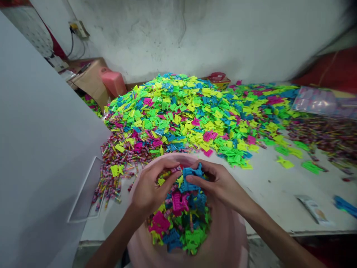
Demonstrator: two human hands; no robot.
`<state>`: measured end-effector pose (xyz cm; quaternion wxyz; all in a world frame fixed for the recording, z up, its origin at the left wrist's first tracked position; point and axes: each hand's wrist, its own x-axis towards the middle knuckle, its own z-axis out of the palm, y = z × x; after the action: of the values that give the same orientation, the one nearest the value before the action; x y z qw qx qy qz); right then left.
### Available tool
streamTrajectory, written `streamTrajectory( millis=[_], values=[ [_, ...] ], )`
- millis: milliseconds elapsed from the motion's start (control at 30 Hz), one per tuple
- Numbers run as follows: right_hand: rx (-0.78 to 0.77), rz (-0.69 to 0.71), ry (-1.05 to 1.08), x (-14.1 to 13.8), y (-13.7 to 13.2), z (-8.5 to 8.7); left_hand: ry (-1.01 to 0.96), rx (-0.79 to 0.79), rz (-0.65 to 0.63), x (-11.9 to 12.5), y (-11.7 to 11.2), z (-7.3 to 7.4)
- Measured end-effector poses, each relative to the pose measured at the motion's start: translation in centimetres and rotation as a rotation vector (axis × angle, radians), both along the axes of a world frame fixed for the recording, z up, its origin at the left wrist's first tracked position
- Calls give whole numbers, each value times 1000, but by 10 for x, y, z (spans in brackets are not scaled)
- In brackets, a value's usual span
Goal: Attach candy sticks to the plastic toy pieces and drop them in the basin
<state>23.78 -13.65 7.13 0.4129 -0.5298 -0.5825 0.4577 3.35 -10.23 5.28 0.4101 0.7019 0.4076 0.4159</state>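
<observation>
My left hand point(152, 182) pinches a small tube in a printed pink-and-red wrapper point(176, 169) between thumb and fingers. In my right hand point(217, 180) is a blue plastic toy piece point(192, 178) with slots and a shaped edge. The two hands meet above a pink tub point(225, 227), with the tube's end against or right beside the blue piece; whether it goes into it I cannot tell. Inside the tub lie pink, blue, yellow and green plastic pieces point(180, 203), some with wrapped tubes in or among them.
Behind the tub rises a large heap of loose plastic pieces point(178, 111) on a white table point(264, 193). Wrapped tubes point(108, 186) are strewn at left, more point(323, 137) at right. A grey panel point(41, 149) borders the left side. A small packet point(312, 209) lies front right.
</observation>
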Motion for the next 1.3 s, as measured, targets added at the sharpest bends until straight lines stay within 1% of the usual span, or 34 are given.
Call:
streamTrajectory(
  millis=[67,133,267,367,467,500,567,667,733,867,967,1033,1200,1300],
  values=[
    [6,-30,-12,-2,-1,-1,89,74,-32,-5,2,2],
    [14,-51,-17,-4,-3,-4,169,117,-92,-10,4,5],
    [2,-16,28,-10,-4,-15,285,191,-168,-16,7,7],
    [-7,-31,86,-15,-1,-24,494,375,-190,-14,4,4],
    [-2,-85,96,-19,1,-29,751,595,-116,-6,-4,-1],
    [-3,-94,94,-20,0,-30,812,632,-81,-4,-7,-2],
    [-8,-102,100,-22,-1,-30,877,653,-36,-1,-10,-7],
    [-33,-109,134,-24,-6,-30,897,652,-49,-1,-9,-13],
    [-64,-109,133,-25,-9,-31,907,677,-75,-4,-6,-17],
    [-80,-118,107,-26,-11,-34,918,817,-116,-8,-4,-21],
    [-65,-142,111,-25,-10,-36,903,868,-80,-7,-7,-21],
    [-68,-150,130,-25,-10,-37,886,857,-59,-4,-9,-20],
    [-84,-183,145,-24,-8,-41,848,819,-64,4,-13,-19],
    [-47,-195,110,-15,-5,-39,760,737,-116,-2,-6,-16]
  ],
)
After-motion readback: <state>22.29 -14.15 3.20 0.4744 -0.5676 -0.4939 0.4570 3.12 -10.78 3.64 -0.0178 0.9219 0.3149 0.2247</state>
